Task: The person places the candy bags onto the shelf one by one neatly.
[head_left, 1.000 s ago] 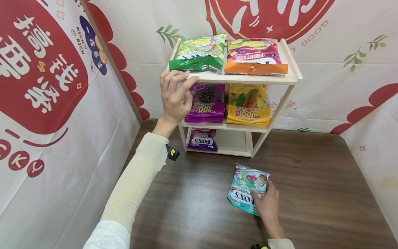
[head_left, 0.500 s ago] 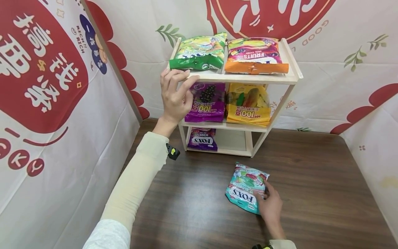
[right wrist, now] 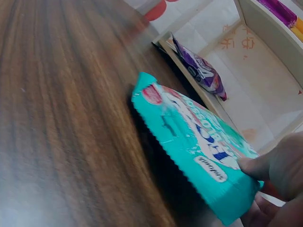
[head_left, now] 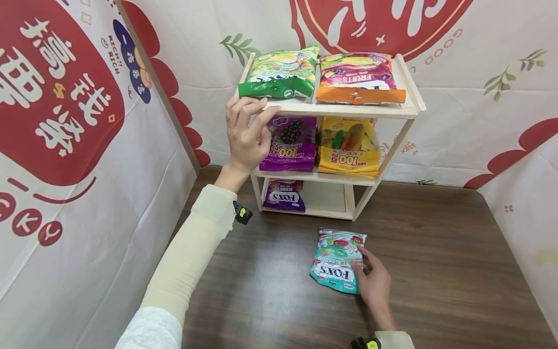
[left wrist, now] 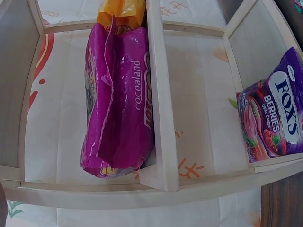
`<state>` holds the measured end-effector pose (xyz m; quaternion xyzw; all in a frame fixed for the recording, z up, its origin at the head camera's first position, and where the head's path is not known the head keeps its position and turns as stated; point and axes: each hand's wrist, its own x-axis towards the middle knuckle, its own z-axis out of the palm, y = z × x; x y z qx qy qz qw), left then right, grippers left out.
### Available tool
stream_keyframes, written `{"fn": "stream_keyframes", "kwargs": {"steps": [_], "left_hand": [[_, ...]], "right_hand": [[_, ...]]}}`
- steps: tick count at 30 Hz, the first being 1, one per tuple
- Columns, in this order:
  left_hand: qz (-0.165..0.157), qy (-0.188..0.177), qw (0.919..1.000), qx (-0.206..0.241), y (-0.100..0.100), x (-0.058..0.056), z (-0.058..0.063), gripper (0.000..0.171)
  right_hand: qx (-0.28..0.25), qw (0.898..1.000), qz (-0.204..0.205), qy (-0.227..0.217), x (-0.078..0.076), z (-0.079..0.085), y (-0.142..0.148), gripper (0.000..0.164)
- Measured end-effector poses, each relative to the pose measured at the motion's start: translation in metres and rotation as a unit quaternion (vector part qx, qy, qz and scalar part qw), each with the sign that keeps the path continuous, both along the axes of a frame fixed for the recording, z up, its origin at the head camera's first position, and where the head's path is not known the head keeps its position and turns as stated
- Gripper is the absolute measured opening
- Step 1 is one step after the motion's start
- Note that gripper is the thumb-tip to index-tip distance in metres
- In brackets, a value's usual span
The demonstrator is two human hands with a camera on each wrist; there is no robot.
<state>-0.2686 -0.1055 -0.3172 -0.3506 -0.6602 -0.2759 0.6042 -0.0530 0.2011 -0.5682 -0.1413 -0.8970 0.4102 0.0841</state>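
Note:
My right hand (head_left: 376, 281) pinches the right edge of a teal FOX'S candy bag (head_left: 335, 259), thumb on its printed face. In the right wrist view the teal bag (right wrist: 199, 151) is tilted, its near edge raised above the dark wooden table. My left hand (head_left: 247, 133) holds the front left corner of a small wooden shelf rack (head_left: 344, 110), fingertips at the top board's edge. A green candy bag (head_left: 281, 75) lies just above those fingers. Beside the left hand, on the middle level, stands a purple candy bag (head_left: 291, 145).
An orange-and-pink fruit candy bag (head_left: 359, 80) lies on the top right. A yellow bag (head_left: 348, 148) stands on the middle right. On the bottom level, a purple Berries bag (head_left: 285, 195) sits at left, beside bare board (head_left: 324, 196). Printed cloth walls (head_left: 144, 140) surround the table (head_left: 449, 252).
My right hand has shifted a little to the left with the teal candy bag, which has also turned slightly. The left hand stays at the rack's corner.

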Motion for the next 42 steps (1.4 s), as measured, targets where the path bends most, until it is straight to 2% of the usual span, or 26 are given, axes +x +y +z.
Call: {"fn": "stream_keyframes", "kwargs": {"steps": [4, 7, 12, 17, 23, 27, 31, 35, 42], "left_hand": [[0.005, -0.003, 1.0000, -0.003, -0.001, 0.000, -0.001, 0.044], [0.003, -0.005, 1.0000, -0.003, -0.001, 0.001, -0.002, 0.044], [0.000, -0.005, 1.0000, -0.002, 0.000, 0.002, -0.001, 0.045], [0.001, -0.005, 1.0000, -0.004, 0.000, 0.002, -0.001, 0.045], [0.007, -0.005, 1.0000, -0.003, 0.000, 0.001, 0.000, 0.043], [0.008, -0.004, 1.0000, -0.004, 0.000, 0.000, 0.000, 0.043], [0.006, -0.003, 1.0000, -0.005, 0.001, 0.000, 0.000, 0.043], [0.007, -0.004, 1.0000, -0.006, 0.000, 0.001, 0.000, 0.043], [-0.001, -0.003, 1.0000, -0.002, 0.001, 0.001, 0.000, 0.044]], "right_hand": [[0.000, 0.999, 0.043, -0.015, -0.004, 0.002, 0.003, 0.043], [0.003, 0.998, 0.058, -0.022, -0.006, 0.004, 0.004, 0.042], [-0.004, 0.999, 0.042, -0.010, -0.007, 0.005, 0.003, 0.040], [-0.022, 1.000, 0.017, -0.015, -0.007, 0.003, 0.001, 0.046], [-0.046, 0.998, 0.006, -0.050, -0.009, 0.003, -0.004, 0.071], [-0.037, 0.996, 0.021, -0.075, -0.010, 0.002, -0.009, 0.081], [-0.010, 0.996, 0.033, -0.079, -0.010, -0.002, -0.013, 0.081], [-0.005, 0.997, 0.028, -0.067, -0.010, -0.005, -0.014, 0.077], [-0.049, 0.995, 0.011, -0.082, -0.010, -0.007, -0.010, 0.069]]}}
